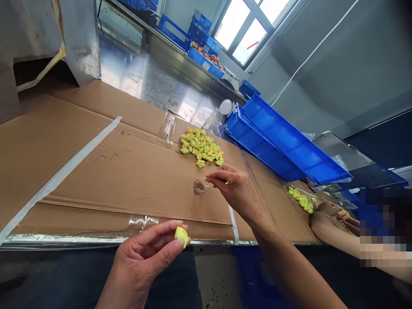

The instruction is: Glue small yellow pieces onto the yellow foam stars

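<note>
Your head camera looks forward and down, tilted, close over the worktop (96, 180), with left hand (144, 255) and right hand (234, 189) low in view.

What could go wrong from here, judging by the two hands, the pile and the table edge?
1. The yellow piece is pinched by the left hand right at the table edge; it could drop to the floor.
2. The clear shell seems pinched only at its rim by the right hand; it may slip.
3. The loose pile lies close by; an arm could scatter it.
</note>
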A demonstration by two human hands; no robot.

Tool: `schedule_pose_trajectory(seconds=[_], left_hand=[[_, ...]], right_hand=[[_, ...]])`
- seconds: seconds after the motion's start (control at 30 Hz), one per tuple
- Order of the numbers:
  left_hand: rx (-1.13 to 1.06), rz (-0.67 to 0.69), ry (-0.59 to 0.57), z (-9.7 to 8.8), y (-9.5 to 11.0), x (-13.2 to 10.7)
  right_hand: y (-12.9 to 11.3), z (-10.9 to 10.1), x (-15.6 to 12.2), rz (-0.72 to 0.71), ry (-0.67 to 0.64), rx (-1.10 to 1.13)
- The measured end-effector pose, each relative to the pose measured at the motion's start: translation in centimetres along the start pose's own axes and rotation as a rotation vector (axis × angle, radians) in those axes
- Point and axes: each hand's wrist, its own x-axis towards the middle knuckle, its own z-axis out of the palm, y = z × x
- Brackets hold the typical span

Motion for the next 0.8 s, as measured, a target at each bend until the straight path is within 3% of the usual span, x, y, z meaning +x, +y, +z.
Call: schedule_pose_trajectory(seconds=[0.5, 0.8], left_hand=[[0.020, -0.006, -0.010, -0.10, -0.09, 0.00], [0.026, 0.001, -0.006, 0.03, -0.03, -0.03]], right_hand=[[0.06, -0.11, -0.08, -0.019, -0.005, 0.012], [0.91, -0.04, -0.20, 0.034, -0.007, 0.187]])
